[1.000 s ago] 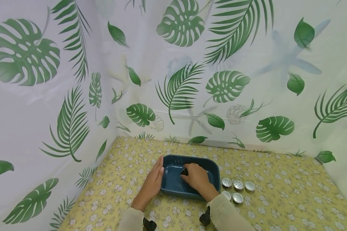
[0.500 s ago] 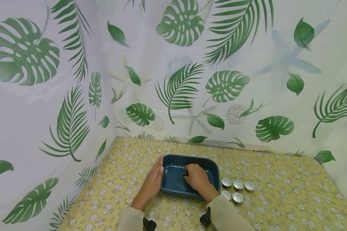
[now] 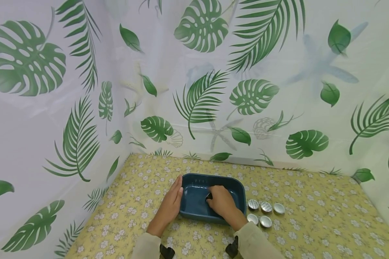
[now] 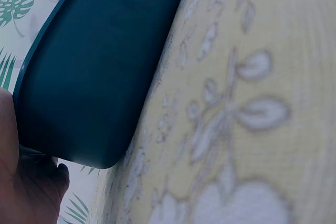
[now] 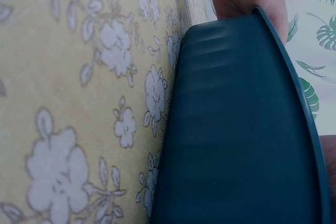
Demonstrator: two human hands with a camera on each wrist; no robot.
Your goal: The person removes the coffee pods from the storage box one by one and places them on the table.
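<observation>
A dark blue rectangular basin point(image 3: 194, 203) with rounded corners stands on the flowered cloth. My left hand point(image 3: 170, 201) lies along its left wall, fingers fairly straight and pointing away; the left wrist view shows that hand point(image 4: 31, 182) at the basin's end. Inside the basin, my right hand point(image 3: 222, 200) holds a small black thing point(image 3: 209, 196) in curled fingers, low over the bottom. Most of it is hidden by the hand, so I cannot tell its kind. In the right wrist view the basin's outer wall point(image 5: 236, 129) hides most of the right hand's work.
Right of the basin, several small round silver-topped pieces point(image 3: 266, 207) sit in two rows, two with striped tops. The yellow flowered cloth point(image 3: 324, 216) covers the table. A white leaf-printed sheet point(image 3: 278, 118) hangs at the back and left.
My right hand has shifted slightly within the basin, and less of the black thing shows than a second ago. The left hand keeps its place on the left wall.
</observation>
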